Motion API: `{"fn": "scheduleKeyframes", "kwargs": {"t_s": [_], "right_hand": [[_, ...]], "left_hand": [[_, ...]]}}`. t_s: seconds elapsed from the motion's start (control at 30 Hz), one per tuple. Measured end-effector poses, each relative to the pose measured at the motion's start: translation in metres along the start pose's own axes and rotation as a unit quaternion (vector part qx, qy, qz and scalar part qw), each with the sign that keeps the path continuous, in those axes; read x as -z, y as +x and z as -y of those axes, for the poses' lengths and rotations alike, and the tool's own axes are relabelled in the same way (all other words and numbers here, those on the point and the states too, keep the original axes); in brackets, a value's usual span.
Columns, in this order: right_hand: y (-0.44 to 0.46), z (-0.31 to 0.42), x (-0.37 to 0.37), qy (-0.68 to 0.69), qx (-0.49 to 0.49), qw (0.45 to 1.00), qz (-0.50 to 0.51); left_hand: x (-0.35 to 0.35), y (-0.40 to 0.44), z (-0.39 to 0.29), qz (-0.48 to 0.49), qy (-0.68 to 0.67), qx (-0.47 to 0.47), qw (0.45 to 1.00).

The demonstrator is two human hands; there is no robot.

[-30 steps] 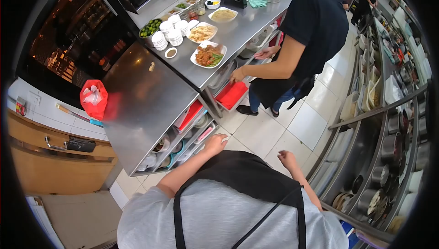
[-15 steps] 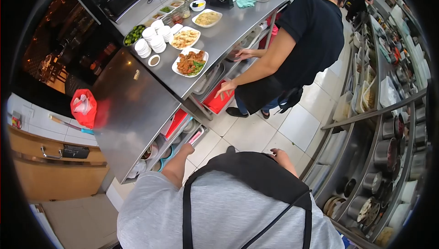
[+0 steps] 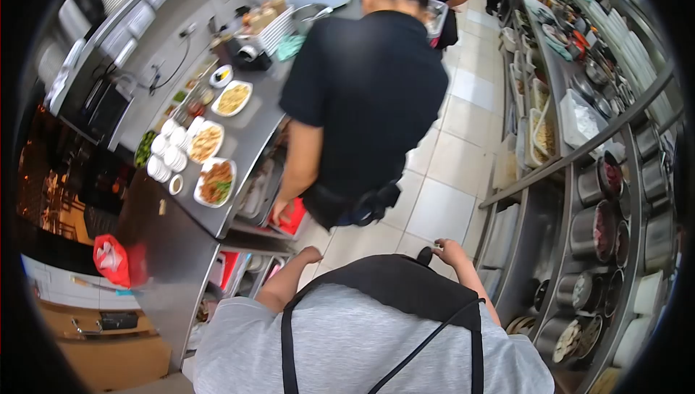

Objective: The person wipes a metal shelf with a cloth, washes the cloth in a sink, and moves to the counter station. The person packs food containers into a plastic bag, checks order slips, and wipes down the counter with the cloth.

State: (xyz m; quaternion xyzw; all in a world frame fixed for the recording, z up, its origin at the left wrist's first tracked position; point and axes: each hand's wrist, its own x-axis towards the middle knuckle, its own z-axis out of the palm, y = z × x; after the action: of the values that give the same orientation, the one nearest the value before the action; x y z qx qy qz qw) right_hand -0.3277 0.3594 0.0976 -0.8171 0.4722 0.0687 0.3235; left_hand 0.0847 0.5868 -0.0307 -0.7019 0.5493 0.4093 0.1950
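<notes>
My left hand [image 3: 311,255] hangs at my left side near the open shelves under the steel counter. Its back faces up and its fingers are hidden beneath it. On my other side, my right hand [image 3: 450,250] is held out over the floor, its fingers slightly bent and apart, with nothing visible in it. My black apron [image 3: 391,278] lies between them. Closest ahead is a co-worker in a black shirt [image 3: 369,82], back towards me. That person's left hand [image 3: 282,209] hangs by a red tray [image 3: 293,216] on the lower shelf.
Plates of noodles [image 3: 233,98], pale food [image 3: 205,142] and browned meat with greens [image 3: 216,182] stand on the steel counter [image 3: 250,144] beside stacked white cups [image 3: 174,156]. Shelves with metal pots [image 3: 594,231] line the right. A tiled aisle [image 3: 441,195] runs ahead.
My view has turned right and moved forward. The co-worker has turned their back to me and stands more upright. My right hand has come further out from behind my apron.
</notes>
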Motion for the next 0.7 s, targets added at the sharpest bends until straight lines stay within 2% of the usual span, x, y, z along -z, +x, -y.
{"fn": "scheduleKeyframes", "kwargs": {"t_s": [0.03,0.13,0.17,0.23,0.3,0.33,0.37,0.4,0.43,0.47,0.6,0.67,0.7], "right_hand": [[0.007,-0.02,0.014,-0.006,0.015,1.0,-0.017],[0.009,-0.076,0.07,0.007,-0.012,1.0,-0.026],[0.014,-0.093,0.09,0.004,-0.029,0.999,-0.025],[0.031,-0.131,0.12,0.0,-0.032,0.999,-0.022],[0.053,-0.149,0.153,-0.003,-0.048,0.999,-0.013],[0.067,-0.149,0.17,-0.021,-0.036,0.999,-0.015],[0.085,-0.146,0.184,-0.02,-0.028,0.999,-0.012],[0.104,-0.141,0.197,-0.005,0.018,0.999,-0.041],[0.124,-0.136,0.209,0.009,0.064,0.995,-0.07],[0.145,-0.127,0.217,0.022,0.099,0.991,-0.086],[0.214,-0.079,0.239,0.013,0.151,0.986,-0.068],[0.241,-0.061,0.253,-0.037,0.181,0.983,0.009],[0.254,-0.058,0.261,-0.046,0.185,0.982,0.011]], "left_hand": [[0.014,0.003,-0.016,0.061,-0.06,0.073,0.994],[0.024,0.022,-0.061,0.108,-0.1,0.173,0.974],[0.021,0.032,-0.073,0.107,-0.099,0.173,0.974],[0.025,0.047,-0.093,0.178,-0.186,0.057,0.965],[0.05,0.047,-0.134,0.17,-0.174,0.114,0.963],[0.055,0.045,-0.146,0.149,-0.212,0.12,0.958],[0.024,0.082,-0.138,0.15,-0.22,0.129,0.955],[0.001,0.105,-0.148,0.157,-0.173,0.15,0.961],[0.007,0.111,-0.158,0.207,-0.181,0.173,0.946],[0.015,0.11,-0.167,0.213,-0.191,0.171,0.943],[0.053,0.145,-0.209,0.158,-0.229,0.139,0.951],[0.084,0.17,-0.229,0.124,-0.252,0.118,0.952],[0.101,0.182,-0.237,0.104,-0.266,0.109,0.952]]}}
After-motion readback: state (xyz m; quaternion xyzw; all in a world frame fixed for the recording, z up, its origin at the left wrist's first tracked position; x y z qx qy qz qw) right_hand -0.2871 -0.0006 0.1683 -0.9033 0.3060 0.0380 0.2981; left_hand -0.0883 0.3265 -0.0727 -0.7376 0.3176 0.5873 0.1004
